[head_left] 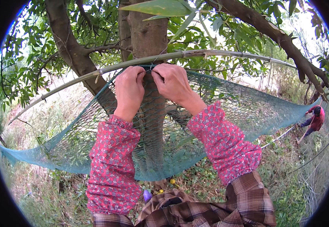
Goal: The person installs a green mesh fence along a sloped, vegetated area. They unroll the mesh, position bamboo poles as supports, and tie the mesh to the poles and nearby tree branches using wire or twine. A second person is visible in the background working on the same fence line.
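A long bamboo pole (225, 54) arcs across in front of a tree trunk (148, 34). A green mesh net (247, 109) hangs below the pole and sags toward the ground. My left hand (129, 87) and my right hand (172, 82) meet at the net's top edge just under the pole, in front of the trunk. Both pinch the mesh and a thin cord there, fingertips almost touching. Red flowered sleeve covers wrap both forearms.
Thick branches (70, 45) fork left and right overhead with leaves all around. A person in red (315, 119) bends over on the slope at the right, near a second thin pole (278, 138). Grass and small fallen fruits (172, 181) lie below the net.
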The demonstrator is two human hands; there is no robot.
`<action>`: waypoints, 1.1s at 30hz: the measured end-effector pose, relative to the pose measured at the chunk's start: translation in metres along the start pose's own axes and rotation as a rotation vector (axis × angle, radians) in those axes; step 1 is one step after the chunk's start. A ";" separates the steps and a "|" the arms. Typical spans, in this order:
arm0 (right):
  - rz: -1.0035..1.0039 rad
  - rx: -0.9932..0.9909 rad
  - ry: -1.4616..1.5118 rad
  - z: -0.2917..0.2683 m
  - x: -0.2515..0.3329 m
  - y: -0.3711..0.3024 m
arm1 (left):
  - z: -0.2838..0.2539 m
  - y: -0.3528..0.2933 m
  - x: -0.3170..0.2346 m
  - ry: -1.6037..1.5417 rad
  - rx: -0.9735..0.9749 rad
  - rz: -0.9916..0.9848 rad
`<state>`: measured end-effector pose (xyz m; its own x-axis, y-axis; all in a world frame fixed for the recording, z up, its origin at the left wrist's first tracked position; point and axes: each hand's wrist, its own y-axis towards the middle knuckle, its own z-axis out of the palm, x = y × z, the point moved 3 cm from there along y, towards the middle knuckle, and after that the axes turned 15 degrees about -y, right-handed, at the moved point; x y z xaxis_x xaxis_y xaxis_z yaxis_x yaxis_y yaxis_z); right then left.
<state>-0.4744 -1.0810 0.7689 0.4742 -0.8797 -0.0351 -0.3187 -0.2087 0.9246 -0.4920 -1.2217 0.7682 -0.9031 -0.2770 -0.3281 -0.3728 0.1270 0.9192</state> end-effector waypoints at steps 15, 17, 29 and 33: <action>-0.188 0.462 -0.814 -0.004 0.062 0.036 | 0.086 -0.056 0.015 -0.889 -0.350 -0.410; -0.174 0.486 -0.601 -0.021 0.049 0.033 | 0.074 -0.056 0.011 -1.003 -0.332 -0.501; 0.260 0.328 0.202 -0.010 -0.009 -0.007 | 0.017 -0.015 0.019 -1.067 0.118 -0.981; 0.337 0.432 0.312 -0.014 -0.023 -0.002 | 0.013 -0.013 0.027 -1.153 0.147 -1.006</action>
<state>-0.4735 -1.0541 0.7727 0.4862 -0.7750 0.4036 -0.7642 -0.1532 0.6265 -0.5145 -1.2186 0.7443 0.0844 0.5526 -0.8292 -0.8645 0.4544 0.2149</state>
